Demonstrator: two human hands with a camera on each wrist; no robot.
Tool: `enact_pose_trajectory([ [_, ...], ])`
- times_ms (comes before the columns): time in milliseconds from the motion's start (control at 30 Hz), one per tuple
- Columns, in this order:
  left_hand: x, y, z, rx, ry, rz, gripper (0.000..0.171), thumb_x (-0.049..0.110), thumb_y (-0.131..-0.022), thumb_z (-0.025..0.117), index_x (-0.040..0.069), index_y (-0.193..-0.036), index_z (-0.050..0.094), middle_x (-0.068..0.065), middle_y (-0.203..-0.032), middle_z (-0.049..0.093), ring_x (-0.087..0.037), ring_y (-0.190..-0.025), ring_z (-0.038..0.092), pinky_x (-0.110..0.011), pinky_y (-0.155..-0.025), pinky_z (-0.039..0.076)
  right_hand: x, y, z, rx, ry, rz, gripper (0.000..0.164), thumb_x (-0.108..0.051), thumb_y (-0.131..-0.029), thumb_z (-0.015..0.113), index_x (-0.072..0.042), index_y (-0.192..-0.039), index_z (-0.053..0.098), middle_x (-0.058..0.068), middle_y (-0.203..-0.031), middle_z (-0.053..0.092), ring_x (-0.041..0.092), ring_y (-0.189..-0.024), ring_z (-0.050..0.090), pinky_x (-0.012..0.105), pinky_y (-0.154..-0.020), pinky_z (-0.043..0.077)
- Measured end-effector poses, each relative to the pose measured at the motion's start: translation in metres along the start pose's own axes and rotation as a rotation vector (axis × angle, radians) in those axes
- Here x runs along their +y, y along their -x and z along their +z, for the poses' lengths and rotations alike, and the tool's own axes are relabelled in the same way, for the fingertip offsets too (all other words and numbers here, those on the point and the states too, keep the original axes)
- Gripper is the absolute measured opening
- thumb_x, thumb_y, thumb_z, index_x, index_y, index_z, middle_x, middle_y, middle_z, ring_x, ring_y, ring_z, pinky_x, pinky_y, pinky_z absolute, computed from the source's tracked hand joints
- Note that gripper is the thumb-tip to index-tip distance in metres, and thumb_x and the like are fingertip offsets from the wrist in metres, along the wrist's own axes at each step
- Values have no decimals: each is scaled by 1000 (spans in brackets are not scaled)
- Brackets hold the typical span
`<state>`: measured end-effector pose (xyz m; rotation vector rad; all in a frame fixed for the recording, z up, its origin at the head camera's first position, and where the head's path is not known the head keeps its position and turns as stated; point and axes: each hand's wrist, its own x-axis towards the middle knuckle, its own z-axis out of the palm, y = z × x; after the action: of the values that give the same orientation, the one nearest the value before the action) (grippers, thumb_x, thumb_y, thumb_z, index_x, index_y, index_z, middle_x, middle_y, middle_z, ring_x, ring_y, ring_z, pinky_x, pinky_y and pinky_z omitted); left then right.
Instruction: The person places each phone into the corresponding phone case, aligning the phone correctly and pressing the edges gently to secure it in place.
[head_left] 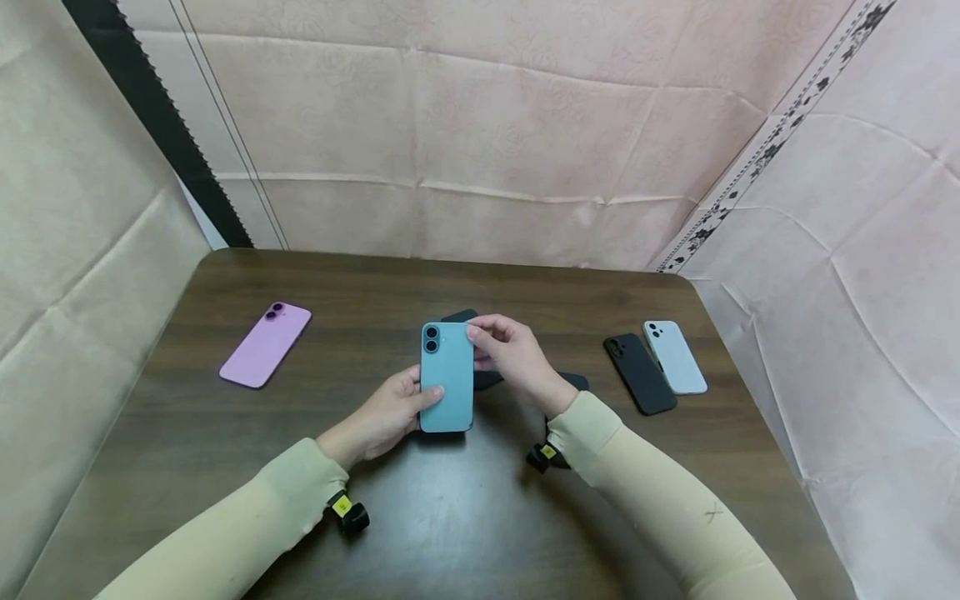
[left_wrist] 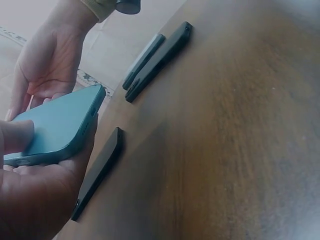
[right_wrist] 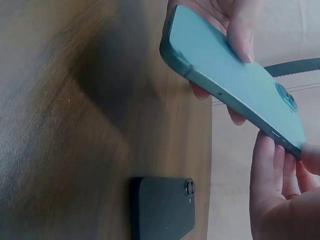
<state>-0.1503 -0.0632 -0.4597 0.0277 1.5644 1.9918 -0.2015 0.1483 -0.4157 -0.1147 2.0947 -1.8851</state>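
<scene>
A teal phone (head_left: 448, 367) is held up over the table, its back with two camera lenses facing me. My left hand (head_left: 390, 412) grips its lower left side, thumb (left_wrist: 16, 136) flat on the back and fingers underneath. At the upper right corner my right hand (head_left: 517, 354) pinches the edge between thumb and fingertips, as the right wrist view also shows (right_wrist: 287, 200). Partly hidden behind the teal phone lies a black item (head_left: 487, 380). Another black piece (head_left: 574, 381) shows beside my right wrist.
On the left of the brown table (head_left: 360, 292) lies a lilac phone (head_left: 266, 345). To the right, a black phone (head_left: 640, 375) lies against a pale blue phone (head_left: 677, 358). Cloth drapes (head_left: 487, 125) hang behind the table and at both sides.
</scene>
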Motion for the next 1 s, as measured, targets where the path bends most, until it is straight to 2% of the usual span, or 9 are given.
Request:
enact_pose_trajectory([
  [133, -1, 1, 0, 8, 11, 10, 50, 20, -100, 55, 15, -146, 36, -8, -140, 51, -27, -126, 50, -52, -100, 41, 0, 0, -8, -22, -18, -12, 28, -30, -96, 62, -15, -120, 63, 14, -111, 63, 32, -98, 64, 39, -83, 55],
  [233, -3, 3, -2, 31, 15, 14, 51, 18, -100, 54, 16, -147, 35, -7, -140, 51, -27, -127, 49, -52, -101, 40, 0, 1, -21, -27, -31, -8, 30, -27, -96, 62, -12, -123, 60, 20, -116, 60, 38, -106, 61, 43, -87, 53],
  [367, -5, 6, -6, 53, 11, 18, 51, 16, -101, 53, 17, -148, 34, -7, -140, 51, -27, -127, 49, -52, -101, 40, 5, 4, -48, -15, 6, 20, 35, -28, -96, 63, -10, -126, 57, 25, -124, 56, 43, -115, 55, 48, -91, 50],
  [500, -6, 5, -8, 48, 12, 21, 51, 17, -101, 54, 17, -148, 35, -7, -141, 50, -27, -127, 49, -52, -101, 40, 13, 11, -72, -6, 107, 55, 42, -30, -96, 62, -8, -131, 53, 25, -126, 54, 43, -116, 54, 49, -92, 49],
  [600, -5, 4, -9, 44, 11, 22, 51, 18, -100, 54, 17, -147, 35, -7, -141, 50, -27, -128, 49, -51, -102, 39, 19, 16, -86, 6, 272, 91, 47, -32, -96, 62, -6, -133, 50, 21, -121, 57, 39, -112, 58, 46, -89, 52],
  [733, -5, 4, -9, 50, 12, 17, 49, 19, -101, 53, 16, -147, 36, -7, -140, 51, -27, -128, 48, -52, -102, 39, 21, 21, -94, 53, 600, 141, 55, -40, -93, 64, -5, -134, 49, 12, -116, 60, 30, -103, 60, 43, -84, 53],
  [833, -4, 4, -10, 58, 20, 9, 47, 20, -102, 52, 17, -146, 37, -7, -140, 51, -27, -128, 48, -52, -102, 39, 21, 23, -96, 74, 809, 168, 60, -44, -91, 65, -5, -134, 49, 13, -119, 59, 28, -103, 59, 44, -84, 51],
  [933, -4, 4, -9, 55, 29, 7, 48, 20, -102, 51, 16, -147, 35, -8, -141, 50, -28, -129, 47, -52, -102, 38, 22, 25, -97, 57, 937, 187, 65, -44, -89, 68, -3, -136, 48, 17, -125, 56, 30, -110, 57, 47, -87, 50],
  [1000, -5, 3, -9, 47, 31, 9, 49, 20, -102, 51, 17, -148, 34, -8, -142, 49, -28, -130, 46, -53, -103, 38, 24, 27, -98, 34, 976, 197, 70, -44, -87, 70, -1, -137, 47, 19, -128, 55, 32, -113, 55, 48, -90, 48],
])
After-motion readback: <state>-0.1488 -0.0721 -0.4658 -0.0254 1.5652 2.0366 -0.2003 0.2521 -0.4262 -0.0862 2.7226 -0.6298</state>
